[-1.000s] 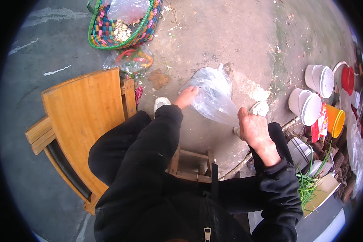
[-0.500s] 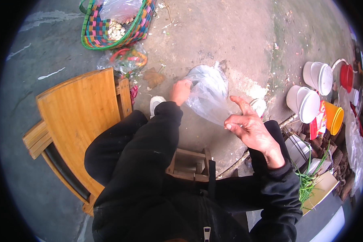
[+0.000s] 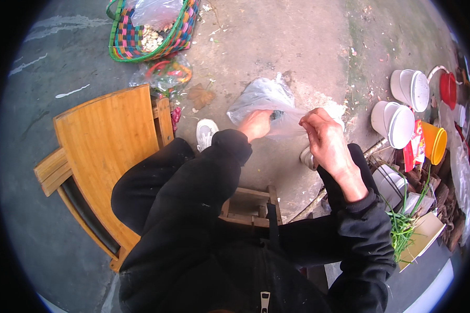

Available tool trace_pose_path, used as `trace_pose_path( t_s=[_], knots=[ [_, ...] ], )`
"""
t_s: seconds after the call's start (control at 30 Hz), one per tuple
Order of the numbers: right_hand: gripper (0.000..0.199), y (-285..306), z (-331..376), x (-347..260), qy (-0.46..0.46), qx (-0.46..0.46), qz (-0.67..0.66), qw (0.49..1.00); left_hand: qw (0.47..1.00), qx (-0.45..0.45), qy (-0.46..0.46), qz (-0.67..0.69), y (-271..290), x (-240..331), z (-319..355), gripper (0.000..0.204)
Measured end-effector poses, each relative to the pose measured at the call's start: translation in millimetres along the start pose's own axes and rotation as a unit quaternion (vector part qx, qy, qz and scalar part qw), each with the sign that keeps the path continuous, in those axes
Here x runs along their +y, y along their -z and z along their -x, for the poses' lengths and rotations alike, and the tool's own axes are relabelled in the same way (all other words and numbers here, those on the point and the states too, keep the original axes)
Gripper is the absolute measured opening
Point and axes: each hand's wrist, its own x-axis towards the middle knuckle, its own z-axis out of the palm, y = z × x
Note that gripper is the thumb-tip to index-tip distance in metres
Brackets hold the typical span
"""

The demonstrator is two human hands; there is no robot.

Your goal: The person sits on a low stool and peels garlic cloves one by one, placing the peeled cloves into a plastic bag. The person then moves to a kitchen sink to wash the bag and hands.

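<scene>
A clear plastic bag (image 3: 266, 93) lies bunched on the concrete floor in front of my feet, its mouth drawn toward the right. My left hand (image 3: 255, 125) is at the near side of the mouth, closed with its fingers curled against the film; the fingertips are partly hidden. Just beyond them a small dark greenish patch shows in the opening, too small to name. My right hand (image 3: 325, 133) pinches the right edge of the bag between thumb and fingers and holds it up off the floor.
A wooden chair (image 3: 107, 135) stands at my left, with a low wooden stool (image 3: 250, 201) between my legs. Up left are a woven basket (image 3: 183, 34) and a plastic bag with red and green contents (image 3: 167, 73). White buckets (image 3: 400, 127), a yellow bucket (image 3: 438, 143) and green stalks (image 3: 400, 232) line the right.
My left hand has shifted right and slightly nearer along the bag. My right hand has risen a little and turned, its spread fingers drawn together. The bag's mouth is pulled farther right.
</scene>
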Motion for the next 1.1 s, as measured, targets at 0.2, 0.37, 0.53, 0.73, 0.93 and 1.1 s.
trace_pose_path(
  t_s=[0.2,0.37,0.53,0.73,0.93,1.1],
  knots=[
    [0.022,-13,16,-1,0.038,-0.083,0.018,0.996,0.901,-0.280,-0.079,-0.321,-36,-32,-55,0.031],
    [0.019,-39,38,-3,0.036,-0.163,0.065,0.984,0.838,-0.307,-0.099,-0.441,-73,-43,-86,0.030],
    [0.014,-41,43,3,0.012,-0.161,0.057,0.985,0.837,-0.290,-0.082,-0.457,-83,-56,-88,0.030],
    [0.013,-36,38,4,0.004,-0.136,0.031,0.990,0.847,-0.272,-0.063,-0.453,-79,-61,-89,0.029],
    [0.009,-28,33,10,-0.007,-0.109,0.033,0.994,0.867,-0.246,-0.049,-0.430,-57,-55,-85,0.028],
    [0.007,-23,27,22,-0.014,-0.093,0.092,0.991,0.891,-0.203,-0.046,-0.403,-36,-38,-67,0.027]
  ],
)
